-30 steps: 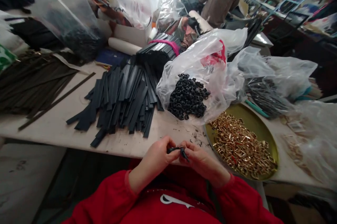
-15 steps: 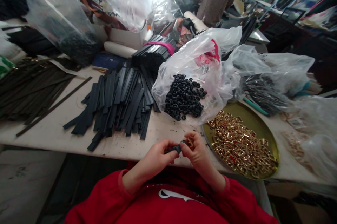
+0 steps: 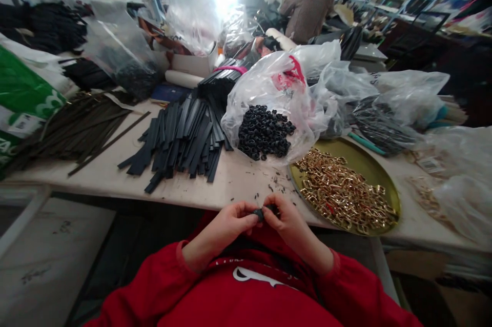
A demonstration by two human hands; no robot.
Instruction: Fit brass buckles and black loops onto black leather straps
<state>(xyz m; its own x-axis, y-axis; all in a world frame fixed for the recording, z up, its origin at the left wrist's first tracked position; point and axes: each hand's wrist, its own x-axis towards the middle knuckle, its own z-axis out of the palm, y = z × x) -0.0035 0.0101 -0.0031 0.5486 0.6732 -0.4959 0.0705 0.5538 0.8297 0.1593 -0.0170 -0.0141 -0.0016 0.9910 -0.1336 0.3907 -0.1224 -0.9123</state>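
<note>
Two bare hands meet over the near edge of the worktable, each with its thumb and fingers closed in a narrow pinch. The left hand grips a small dark strap piece at its fingertips, and the right hand pinches dark material right beside it; whether this is one piece or two, the fingers hide. The pinch looks chosen for fine control, with both thumbs on the near side, probably to steady so small a part from two ends.

Taking the hands as the clock's centre, small black loops lie heaped at 12 o'clock in a clear plastic bag, its mouth turned towards the person, likely for easy reach. Between 2 and 3, gold-coloured metal buckles fill much of a round brass-toned tray, whose rim presumably stops them scattering. Flat black strips fan out towards 10, perhaps so single ones lift off readily. Dark scraps dot the tabletop at 1 o'clock, near the fingertips
</note>
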